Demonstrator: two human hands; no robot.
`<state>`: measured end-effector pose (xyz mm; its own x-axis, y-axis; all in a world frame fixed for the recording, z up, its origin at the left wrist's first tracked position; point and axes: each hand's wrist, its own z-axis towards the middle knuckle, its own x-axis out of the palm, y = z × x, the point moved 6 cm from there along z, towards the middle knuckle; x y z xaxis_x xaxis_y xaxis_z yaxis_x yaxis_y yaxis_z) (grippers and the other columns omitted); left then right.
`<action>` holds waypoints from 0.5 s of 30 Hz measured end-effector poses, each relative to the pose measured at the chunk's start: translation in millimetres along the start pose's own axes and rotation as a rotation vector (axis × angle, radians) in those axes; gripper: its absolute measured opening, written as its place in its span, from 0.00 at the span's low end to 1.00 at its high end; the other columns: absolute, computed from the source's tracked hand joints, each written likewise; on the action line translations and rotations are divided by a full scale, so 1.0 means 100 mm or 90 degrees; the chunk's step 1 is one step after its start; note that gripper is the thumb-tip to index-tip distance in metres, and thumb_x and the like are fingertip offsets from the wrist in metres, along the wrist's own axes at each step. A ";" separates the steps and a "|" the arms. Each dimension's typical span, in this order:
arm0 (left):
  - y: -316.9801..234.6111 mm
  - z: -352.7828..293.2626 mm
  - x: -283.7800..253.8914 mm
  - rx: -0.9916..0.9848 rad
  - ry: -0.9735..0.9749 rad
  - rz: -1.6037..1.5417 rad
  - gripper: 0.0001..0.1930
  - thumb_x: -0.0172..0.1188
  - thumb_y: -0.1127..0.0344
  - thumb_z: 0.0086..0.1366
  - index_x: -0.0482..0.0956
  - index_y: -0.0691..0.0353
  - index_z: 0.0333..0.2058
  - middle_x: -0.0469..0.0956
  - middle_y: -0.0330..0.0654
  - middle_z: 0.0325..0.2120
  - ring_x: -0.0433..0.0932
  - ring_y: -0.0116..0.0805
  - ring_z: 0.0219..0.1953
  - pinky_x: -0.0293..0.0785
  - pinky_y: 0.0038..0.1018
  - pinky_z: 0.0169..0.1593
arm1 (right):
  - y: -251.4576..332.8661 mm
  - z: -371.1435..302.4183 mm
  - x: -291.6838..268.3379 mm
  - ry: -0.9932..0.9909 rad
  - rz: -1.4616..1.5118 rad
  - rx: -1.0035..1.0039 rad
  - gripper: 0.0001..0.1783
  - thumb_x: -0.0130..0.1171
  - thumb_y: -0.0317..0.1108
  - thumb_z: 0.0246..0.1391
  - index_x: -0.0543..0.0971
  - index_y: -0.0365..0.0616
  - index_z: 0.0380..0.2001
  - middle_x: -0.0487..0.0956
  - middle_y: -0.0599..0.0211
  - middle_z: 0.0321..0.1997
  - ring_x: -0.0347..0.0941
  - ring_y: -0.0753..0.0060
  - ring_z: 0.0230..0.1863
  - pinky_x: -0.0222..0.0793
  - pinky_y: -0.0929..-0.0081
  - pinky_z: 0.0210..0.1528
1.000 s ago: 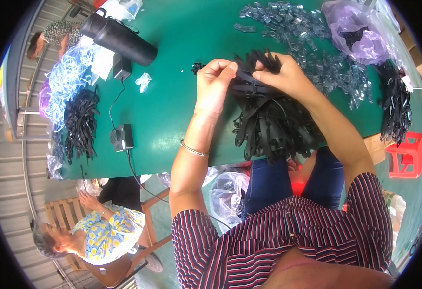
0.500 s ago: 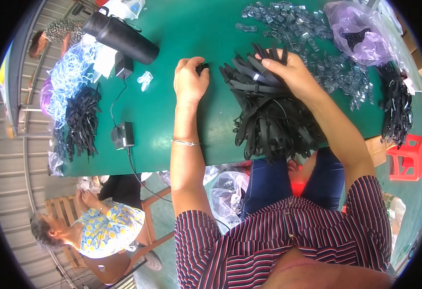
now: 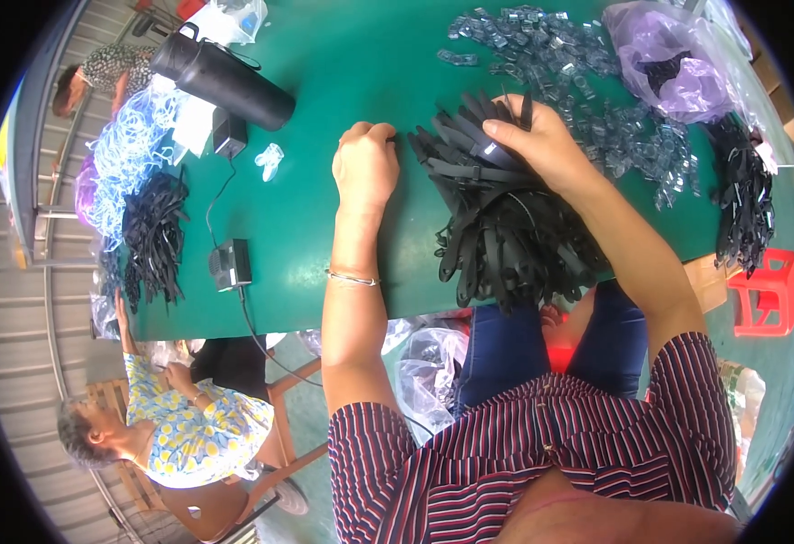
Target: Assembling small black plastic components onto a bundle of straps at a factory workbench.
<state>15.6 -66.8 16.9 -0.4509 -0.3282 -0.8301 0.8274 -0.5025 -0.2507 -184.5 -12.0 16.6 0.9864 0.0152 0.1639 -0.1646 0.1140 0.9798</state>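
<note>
A thick bundle of black straps [image 3: 519, 231] lies on the green table in front of me and droops over its near edge. My right hand [image 3: 542, 145] grips the strap ends at the far side of the bundle, thumb on top and fingers behind. A small pale tag shows on the straps near that thumb. To the left of the bundle, my left hand [image 3: 365, 168] rests low over the table, its fingers curled in. Whatever it holds, if anything, is hidden under the fingers.
Beyond the bundle spread clear plastic buckles [image 3: 542, 45] beside a purple bag [image 3: 669, 63]. More black straps [image 3: 746, 195] hang at the right edge. Leftward are a black bottle [image 3: 225, 82], a corded black adapter [image 3: 230, 265], blue-white cords [image 3: 130, 168] and a seated co-worker [image 3: 198, 426].
My left hand has rolled over and moved slightly right, and the black thing at its fingertips no longer shows. The co-worker has stretched an arm to the table edge.
</note>
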 end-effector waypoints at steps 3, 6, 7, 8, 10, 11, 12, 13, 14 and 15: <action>-0.05 0.02 0.00 -0.011 0.005 -0.043 0.06 0.58 0.74 0.47 0.78 0.59 0.27 0.76 0.42 0.27 0.75 0.40 0.31 0.72 0.32 0.35 | -0.05 0.02 -0.01 0.051 -0.047 0.033 0.13 0.56 0.33 0.50 0.73 0.39 0.37 0.73 0.76 0.32 0.65 0.85 0.33 0.61 0.84 0.39; -0.08 0.05 -0.01 -0.175 0.034 -0.426 0.05 0.58 0.75 0.51 0.78 0.61 0.29 0.77 0.41 0.28 0.75 0.33 0.28 0.72 0.27 0.31 | -0.03 0.01 0.00 0.033 -0.049 0.020 0.11 0.57 0.33 0.49 0.73 0.39 0.34 0.72 0.77 0.30 0.64 0.86 0.31 0.60 0.85 0.36; -0.09 0.03 0.08 -0.311 0.050 -0.765 0.05 0.58 0.76 0.53 0.77 0.62 0.30 0.77 0.40 0.28 0.75 0.29 0.27 0.71 0.24 0.29 | -0.03 0.01 -0.02 0.020 -0.062 0.005 0.10 0.58 0.33 0.48 0.74 0.39 0.31 0.72 0.77 0.28 0.65 0.86 0.30 0.61 0.84 0.34; -0.20 0.03 0.14 -0.311 0.098 -1.093 0.07 0.57 0.77 0.56 0.75 0.64 0.34 0.76 0.40 0.29 0.73 0.24 0.28 0.69 0.18 0.28 | -0.01 0.01 -0.05 0.007 -0.074 -0.009 0.09 0.59 0.33 0.47 0.74 0.39 0.29 0.72 0.76 0.26 0.65 0.86 0.28 0.62 0.84 0.32; -0.30 -0.02 0.15 -0.341 0.113 -1.156 0.08 0.56 0.78 0.55 0.75 0.64 0.36 0.76 0.41 0.30 0.73 0.25 0.28 0.69 0.18 0.28 | -0.01 0.01 -0.02 0.018 -0.097 -0.013 0.09 0.60 0.33 0.46 0.74 0.39 0.28 0.72 0.76 0.25 0.65 0.86 0.28 0.62 0.84 0.32; -0.36 -0.04 0.18 -0.372 0.126 -1.218 0.10 0.56 0.78 0.55 0.74 0.64 0.37 0.76 0.42 0.31 0.73 0.25 0.29 0.69 0.18 0.28 | 0.00 0.01 0.00 0.031 -0.120 -0.017 0.09 0.60 0.33 0.46 0.74 0.39 0.27 0.72 0.77 0.25 0.65 0.86 0.28 0.62 0.83 0.32; -0.39 -0.06 0.20 -0.373 0.139 -1.217 0.10 0.56 0.75 0.56 0.72 0.64 0.39 0.75 0.42 0.31 0.73 0.26 0.29 0.68 0.19 0.30 | 0.04 0.00 0.03 0.033 -0.097 -0.023 0.09 0.61 0.33 0.45 0.75 0.38 0.27 0.73 0.76 0.26 0.66 0.86 0.28 0.63 0.83 0.31; -0.40 -0.07 0.22 -0.375 0.140 -1.218 0.10 0.56 0.75 0.56 0.72 0.64 0.39 0.75 0.42 0.31 0.73 0.26 0.29 0.68 0.19 0.30 | 0.05 -0.01 0.04 0.033 -0.098 -0.021 0.09 0.61 0.33 0.45 0.75 0.38 0.27 0.73 0.76 0.26 0.66 0.86 0.28 0.63 0.83 0.31; -0.41 -0.08 0.25 -0.377 0.153 -1.220 0.11 0.56 0.75 0.56 0.72 0.64 0.39 0.75 0.41 0.31 0.73 0.25 0.29 0.69 0.19 0.30 | 0.06 -0.01 0.04 0.032 -0.095 -0.024 0.09 0.61 0.32 0.45 0.75 0.38 0.27 0.73 0.75 0.26 0.66 0.86 0.28 0.63 0.83 0.31; -0.42 -0.08 0.28 -0.378 0.167 -1.222 0.11 0.56 0.75 0.56 0.72 0.64 0.39 0.75 0.41 0.31 0.74 0.25 0.29 0.69 0.19 0.30 | 0.06 -0.02 0.04 0.031 -0.093 -0.027 0.09 0.61 0.32 0.45 0.75 0.38 0.27 0.73 0.75 0.26 0.67 0.86 0.28 0.63 0.83 0.31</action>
<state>-29.3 -48.2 -0.2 -0.7014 0.3318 0.6309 -0.5560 0.2992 -0.7755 -181.7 -9.8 22.6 0.9989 0.0439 0.0137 -0.0206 0.1596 0.9870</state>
